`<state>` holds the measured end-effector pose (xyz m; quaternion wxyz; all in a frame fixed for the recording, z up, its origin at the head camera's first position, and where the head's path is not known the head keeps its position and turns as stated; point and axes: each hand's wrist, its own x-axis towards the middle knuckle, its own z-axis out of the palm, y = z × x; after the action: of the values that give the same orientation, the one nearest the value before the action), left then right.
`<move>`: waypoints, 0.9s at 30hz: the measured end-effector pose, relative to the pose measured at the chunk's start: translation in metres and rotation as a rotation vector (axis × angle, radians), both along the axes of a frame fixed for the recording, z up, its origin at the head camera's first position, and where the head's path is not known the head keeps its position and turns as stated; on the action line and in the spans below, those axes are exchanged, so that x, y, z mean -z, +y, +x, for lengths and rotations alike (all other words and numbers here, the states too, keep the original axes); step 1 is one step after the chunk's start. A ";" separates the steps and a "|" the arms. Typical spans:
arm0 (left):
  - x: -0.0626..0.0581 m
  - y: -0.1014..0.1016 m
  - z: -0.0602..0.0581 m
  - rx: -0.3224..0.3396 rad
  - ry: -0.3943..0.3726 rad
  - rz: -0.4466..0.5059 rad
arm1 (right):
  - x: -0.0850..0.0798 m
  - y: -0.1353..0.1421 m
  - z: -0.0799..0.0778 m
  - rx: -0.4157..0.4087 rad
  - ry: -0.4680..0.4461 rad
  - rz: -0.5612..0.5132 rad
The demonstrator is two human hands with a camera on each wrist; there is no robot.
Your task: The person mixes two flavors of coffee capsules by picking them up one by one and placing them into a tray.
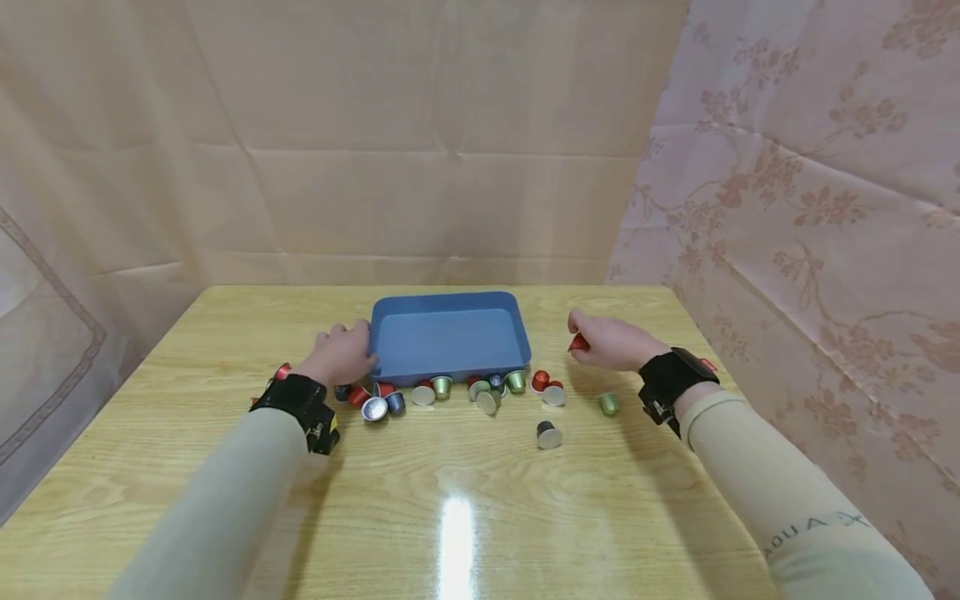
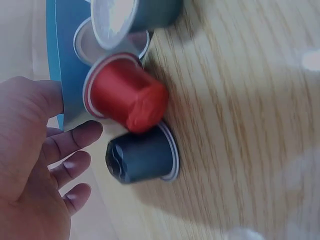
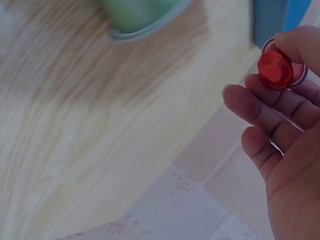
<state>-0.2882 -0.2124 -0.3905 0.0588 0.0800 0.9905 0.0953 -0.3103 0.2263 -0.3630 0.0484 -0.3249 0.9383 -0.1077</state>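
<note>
The tray point(image 1: 450, 333) sits near the middle of the bench's point(image 1: 375, 517) far edge, left fingers point(image 2: 75, 140) at its left rim. Pods point(image 1: 423, 396) line its near side, overrunning both near corners. Right of them, 2 strays lie apart: 1 nearer point(image 1: 550, 437), 1 toward the right edge point(image 1: 608, 405). Right fingers point(image 3: 257, 111) hold 1 pod point(image 3: 276, 69) right of the tray.

In the head view, the right hand point(image 1: 618, 340) hides part of its red capsule point(image 1: 578, 342), the left hand point(image 1: 337, 354) covers a little of the blue tray's point(image 1: 453, 372) side, and the bottom edge cuts off the bench point(image 1: 375, 517); the right wrist's green capsule point(image 3: 137, 14) is blurred and cropped.
</note>
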 end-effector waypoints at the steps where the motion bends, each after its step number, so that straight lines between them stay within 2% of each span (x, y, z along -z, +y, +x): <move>1: 0.000 0.002 0.000 0.005 0.006 -0.003 | -0.002 -0.001 0.000 0.000 0.011 -0.013; 5: 0.001 0.009 0.001 0.018 0.026 -0.018 | -0.009 -0.007 0.000 0.027 0.028 -0.038; 11: 0.001 0.019 0.003 0.042 0.043 -0.019 | -0.015 -0.018 0.001 0.061 -0.009 -0.073; 20: 0.003 0.031 0.003 0.066 0.047 -0.027 | -0.023 -0.037 0.004 0.000 0.048 -0.050; 27: 0.004 0.037 0.003 0.084 0.055 -0.021 | -0.018 -0.047 0.004 -0.084 0.063 0.007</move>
<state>-0.2852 -0.1755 -0.3950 0.0365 0.1236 0.9884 0.0798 -0.3067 0.1793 -0.3445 0.0245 -0.3672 0.9253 -0.0922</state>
